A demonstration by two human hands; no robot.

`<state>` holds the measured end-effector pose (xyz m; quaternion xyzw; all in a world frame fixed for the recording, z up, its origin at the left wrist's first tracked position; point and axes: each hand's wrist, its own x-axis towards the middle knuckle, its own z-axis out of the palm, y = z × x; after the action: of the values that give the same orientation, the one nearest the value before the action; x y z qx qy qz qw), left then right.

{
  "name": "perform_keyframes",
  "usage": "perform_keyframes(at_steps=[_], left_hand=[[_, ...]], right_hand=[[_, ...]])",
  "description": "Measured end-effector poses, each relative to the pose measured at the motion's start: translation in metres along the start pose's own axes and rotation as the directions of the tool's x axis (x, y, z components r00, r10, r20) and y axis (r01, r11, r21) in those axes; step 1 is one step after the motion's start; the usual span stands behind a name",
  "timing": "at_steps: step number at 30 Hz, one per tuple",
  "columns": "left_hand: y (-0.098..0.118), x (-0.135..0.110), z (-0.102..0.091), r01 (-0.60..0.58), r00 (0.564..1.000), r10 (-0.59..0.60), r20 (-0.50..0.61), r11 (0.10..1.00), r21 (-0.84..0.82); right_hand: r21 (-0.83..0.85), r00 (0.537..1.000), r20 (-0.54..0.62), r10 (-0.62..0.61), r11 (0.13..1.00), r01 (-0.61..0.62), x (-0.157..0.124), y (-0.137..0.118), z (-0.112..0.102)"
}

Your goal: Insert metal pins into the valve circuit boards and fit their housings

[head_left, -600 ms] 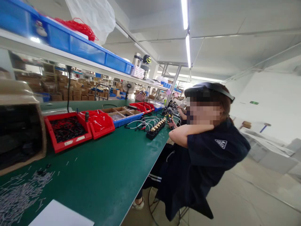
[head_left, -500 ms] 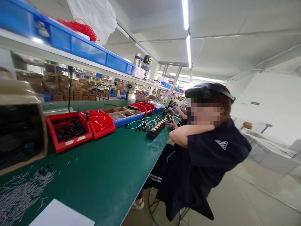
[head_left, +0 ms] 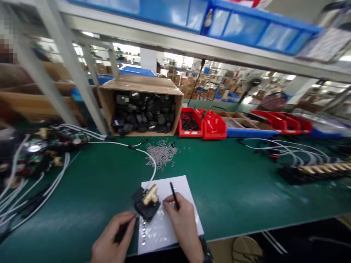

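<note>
My right hand (head_left: 183, 219) rests over a white sheet (head_left: 164, 233) with a slim black pen-like tool (head_left: 174, 195) held in its fingers. Shiny round silver dots (head_left: 144, 233) run down the sheet's left edge. Beside those fingertips, a brass pipe fitting (head_left: 151, 196) sits on a black plastic housing (head_left: 142, 208), which overlaps the sheet's left side. A white cable (head_left: 154, 164) leads away from it. To the left of the housing, my left hand (head_left: 115, 237) has thumb and forefinger pinched together; what lies between them, if anything, is too small to make out.
Small screws or pins (head_left: 161, 154) lie heaped behind the sheet. Farther back stand a cardboard box (head_left: 142, 84) of black housings and red bins (head_left: 214, 126). Wired circuit boards (head_left: 35, 149) cover the left; a row of brass fittings (head_left: 323, 168) lies right. A shelf (head_left: 164, 38) spans overhead.
The view has swung left and down from the co-worker to the bench in front of me. Both my hands, the sheet's full face and the brass fitting now show.
</note>
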<state>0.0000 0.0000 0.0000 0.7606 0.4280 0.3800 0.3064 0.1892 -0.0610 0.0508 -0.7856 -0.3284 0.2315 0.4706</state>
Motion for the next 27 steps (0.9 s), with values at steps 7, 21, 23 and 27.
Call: perform_keyframes(at_steps=[7,21,23,27], left_hand=[[0.018,0.022,-0.007,0.199,0.975,-0.211,-0.073,0.968,-0.151],[0.014,0.048,-0.006,-0.063,0.996,0.061,0.058,0.997,0.046],[0.013,0.05,-0.009,-0.159,0.987,0.155,0.047,0.982,0.1],[0.007,0.054,-0.012,-0.217,0.972,0.207,0.106,0.971,0.095]], right_hand=[[0.001,0.978,-0.011,-0.209,0.978,0.209,-0.024,0.012,0.01],[-0.121,0.717,-0.037,-0.696,0.716,0.688,-0.044,0.014,0.033],[-0.122,0.71,-0.062,-0.702,0.711,0.693,-0.044,0.014,0.034],[-0.155,0.71,-0.088,-0.698,0.714,0.683,-0.044,0.013,0.036]])
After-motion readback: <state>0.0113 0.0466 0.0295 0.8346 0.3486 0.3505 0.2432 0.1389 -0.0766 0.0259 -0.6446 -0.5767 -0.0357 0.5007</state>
